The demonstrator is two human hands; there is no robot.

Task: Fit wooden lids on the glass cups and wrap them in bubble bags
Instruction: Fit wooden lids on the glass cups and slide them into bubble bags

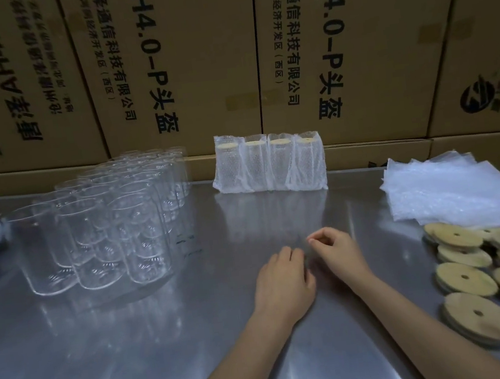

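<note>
I see my left hand [282, 283] and right hand [336, 249] loosely curled, holding nothing, at lower centre. Glass cups [96, 227] stand left; wooden lids [486, 280] lie lower right

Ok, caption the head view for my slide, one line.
Both hands, left and right, rest empty on the steel table between bare glass cups, four wrapped cups, bubble bags and wooden lids.

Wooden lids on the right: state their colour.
Pale tan wood, the wooden lids each with a small dark centre hole; head view.
</note>
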